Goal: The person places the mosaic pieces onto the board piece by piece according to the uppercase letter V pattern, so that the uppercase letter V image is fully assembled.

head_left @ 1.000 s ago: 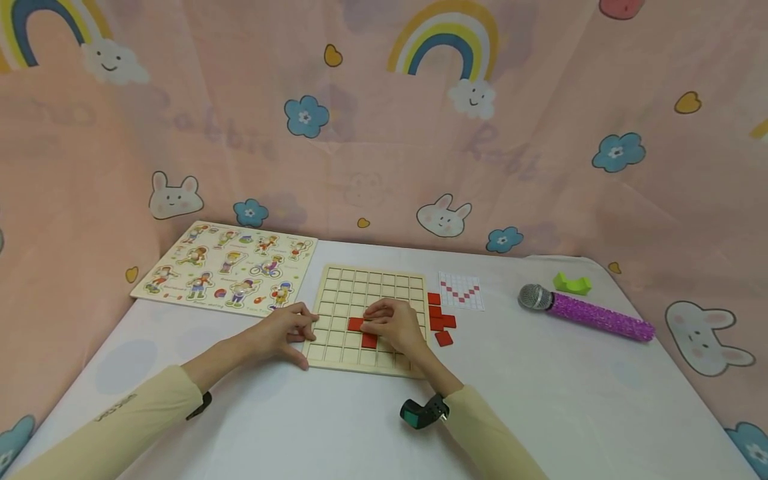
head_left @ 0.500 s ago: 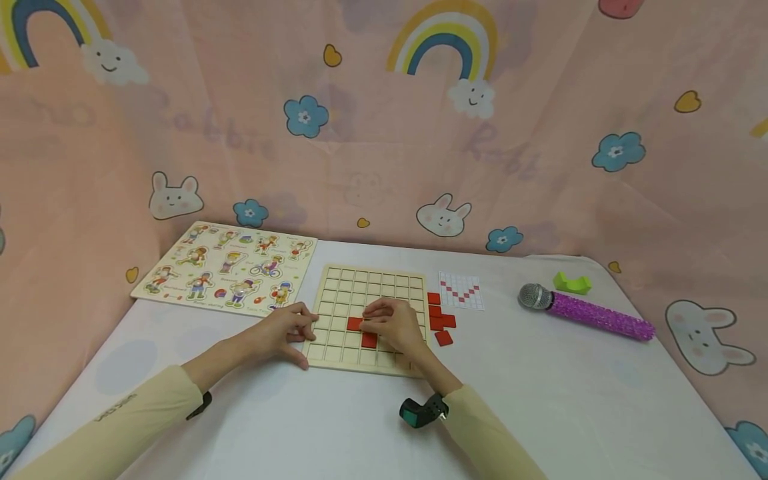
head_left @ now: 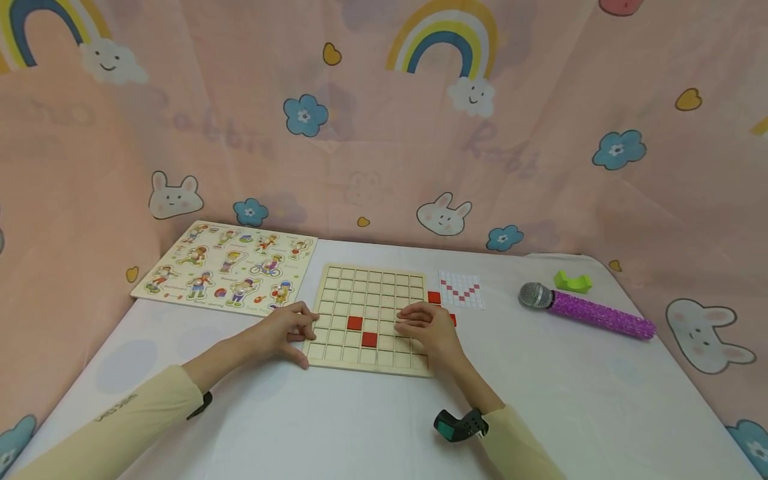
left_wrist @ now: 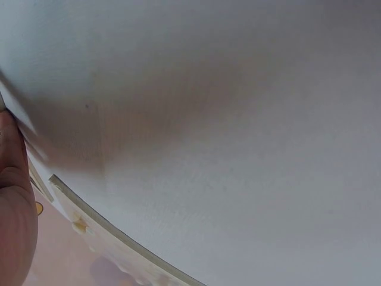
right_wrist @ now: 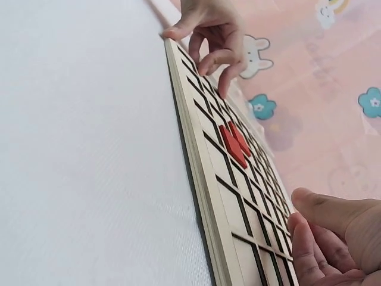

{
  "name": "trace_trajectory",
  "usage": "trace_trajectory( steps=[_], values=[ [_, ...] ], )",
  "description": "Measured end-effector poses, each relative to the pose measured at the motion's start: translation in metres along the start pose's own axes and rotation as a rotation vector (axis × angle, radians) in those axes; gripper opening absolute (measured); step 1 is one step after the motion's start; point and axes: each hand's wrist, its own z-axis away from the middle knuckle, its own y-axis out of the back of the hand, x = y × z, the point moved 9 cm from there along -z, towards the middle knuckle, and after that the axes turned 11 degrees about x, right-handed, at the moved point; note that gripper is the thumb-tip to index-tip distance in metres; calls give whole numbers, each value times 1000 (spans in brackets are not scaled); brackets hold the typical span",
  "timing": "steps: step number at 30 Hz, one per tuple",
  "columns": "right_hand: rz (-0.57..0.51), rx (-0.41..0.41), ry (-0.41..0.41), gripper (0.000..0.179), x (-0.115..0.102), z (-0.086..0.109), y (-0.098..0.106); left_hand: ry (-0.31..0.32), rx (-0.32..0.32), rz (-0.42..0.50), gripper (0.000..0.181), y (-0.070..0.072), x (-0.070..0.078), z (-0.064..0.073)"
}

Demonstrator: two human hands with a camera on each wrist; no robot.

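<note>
A wooden grid board [head_left: 343, 285] lies on the white table, with two red square tiles [head_left: 355, 323] set diagonally in its cells. My left hand [head_left: 276, 333] rests at the board's left edge, thumb at the near corner and fingers bent against the side. Above the right part of the board is my right hand [head_left: 433, 331], its thumb and fingers slightly apart with nothing seen between them. In the right wrist view the right hand [right_wrist: 333, 238] is beside the grid. Loose red tiles [head_left: 434, 297] lie past the board's right edge, partly hidden by that hand.
A white card [head_left: 461, 290] with a red V pattern lies right of the board. Further right are a microphone [head_left: 591, 312] with a glittery purple handle and a green block [head_left: 573, 283]. A picture puzzle board [head_left: 225, 267] lies at the back left.
My right hand has moved right, away from the two tiles on the board, uncovering them, and now covers part of the loose tiles. My left hand has stayed in place.
</note>
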Motion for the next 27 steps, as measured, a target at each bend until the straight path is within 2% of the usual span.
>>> trace_trajectory(
  steps=[7,11,18,27],
  values=[
    [47,29,33,28,9,6,39,-29,7,-41,32,1,0,0],
    [46,19,59,29,15,9,55,-36,9,-46,32,0,-1,1],
    [136,6,94,30,25,15,71,-20,10,-33,32,-1,-3,2],
    [136,15,85,36,36,17,80,-24,6,-28,32,0,0,1]
  ],
)
